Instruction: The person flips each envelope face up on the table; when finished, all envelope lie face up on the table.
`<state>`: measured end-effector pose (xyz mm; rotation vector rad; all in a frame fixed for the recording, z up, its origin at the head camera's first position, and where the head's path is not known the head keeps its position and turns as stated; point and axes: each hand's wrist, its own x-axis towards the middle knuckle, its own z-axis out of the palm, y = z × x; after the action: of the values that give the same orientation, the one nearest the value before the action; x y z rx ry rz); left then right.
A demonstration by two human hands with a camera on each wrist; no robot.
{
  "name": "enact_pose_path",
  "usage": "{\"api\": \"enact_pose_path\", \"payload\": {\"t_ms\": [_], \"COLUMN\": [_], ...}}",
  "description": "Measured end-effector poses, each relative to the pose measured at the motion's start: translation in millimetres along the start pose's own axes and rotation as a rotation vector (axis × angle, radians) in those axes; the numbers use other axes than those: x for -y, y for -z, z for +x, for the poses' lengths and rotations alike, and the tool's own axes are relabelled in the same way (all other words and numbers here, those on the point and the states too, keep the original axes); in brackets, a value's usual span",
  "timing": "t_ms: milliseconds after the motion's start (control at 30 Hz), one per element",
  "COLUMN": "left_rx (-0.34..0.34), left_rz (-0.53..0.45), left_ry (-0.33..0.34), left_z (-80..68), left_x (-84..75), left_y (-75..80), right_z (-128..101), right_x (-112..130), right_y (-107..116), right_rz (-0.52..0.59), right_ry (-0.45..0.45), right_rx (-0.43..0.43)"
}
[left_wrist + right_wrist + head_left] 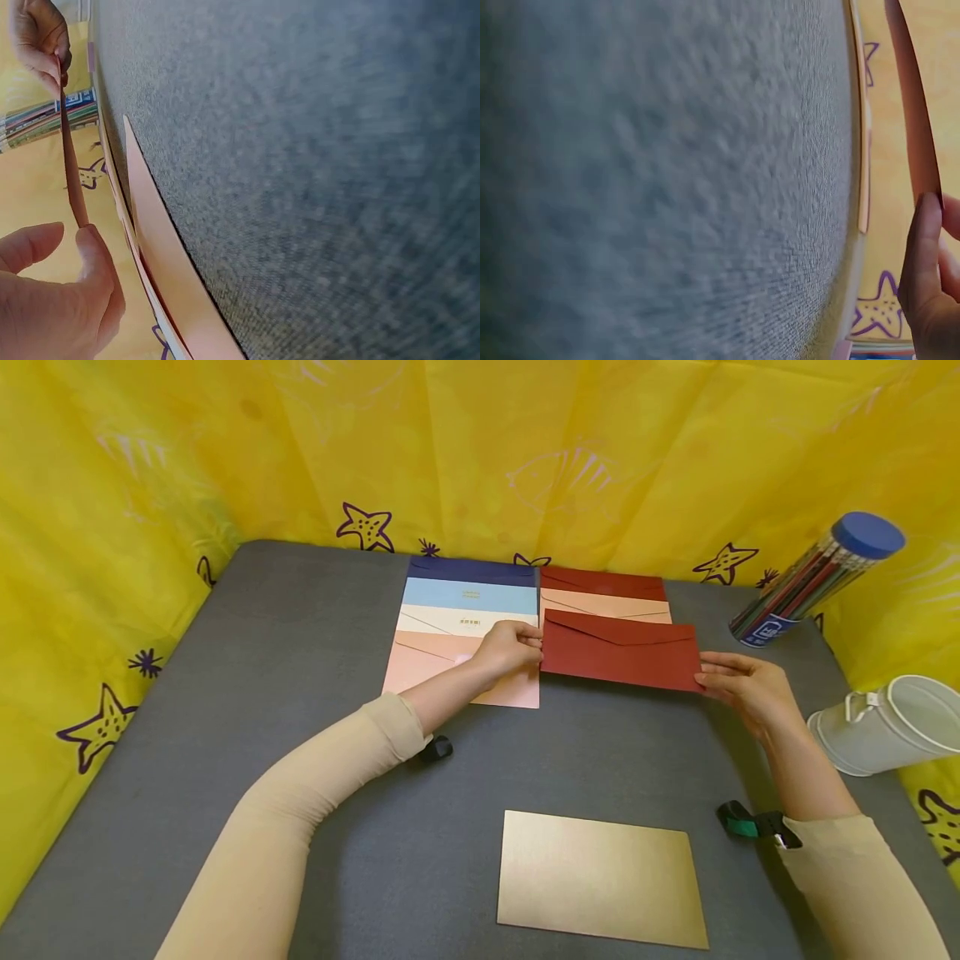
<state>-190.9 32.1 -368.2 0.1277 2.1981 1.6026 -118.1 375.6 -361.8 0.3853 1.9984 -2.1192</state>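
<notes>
A dark red envelope [618, 652], flap side facing me, hangs level over the table between both hands. My right hand [750, 689] pinches its right end between thumb and fingers, as the right wrist view shows with the envelope [919, 112] edge-on. At the opposite end, my left hand [508, 647] touches the edge with its fingertips; in the left wrist view one digit stands apart from the envelope [70, 165]. Behind it lie a peach envelope [600, 604] and another red envelope [600, 582]. Under the left hand is a pink envelope [427, 672].
Left of these, overlapping envelopes run from navy [472, 570] through light blue [435, 596] to cream [427, 618]. A gold rectangular sheet [600, 878] lies near the front. At right stand a tub of pencils [817, 577] and a white can [862, 731]. A yellow cloth [480, 452] borders the table.
</notes>
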Motion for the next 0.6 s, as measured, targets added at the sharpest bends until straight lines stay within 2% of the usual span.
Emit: {"api": "enact_pose_path", "payload": {"t_ms": [133, 300, 600], "left_rx": [0.031, 0.037, 0.052], "left_rz": [0.015, 0.046, 0.029], "left_ry": [0.011, 0.019, 0.054], "left_z": [3.3, 6.1, 6.3], "left_x": [-0.1, 1.0, 2.3], "left_y": [0.2, 0.8, -1.6], "right_z": [6, 13, 22], "right_x": [1, 2, 0], "right_y": [0, 0, -1], "right_rz": [-0.026, -0.037, -0.06], "right_ry": [-0.024, -0.04, -0.041], "right_rx": [0.019, 0.05, 0.072]}}
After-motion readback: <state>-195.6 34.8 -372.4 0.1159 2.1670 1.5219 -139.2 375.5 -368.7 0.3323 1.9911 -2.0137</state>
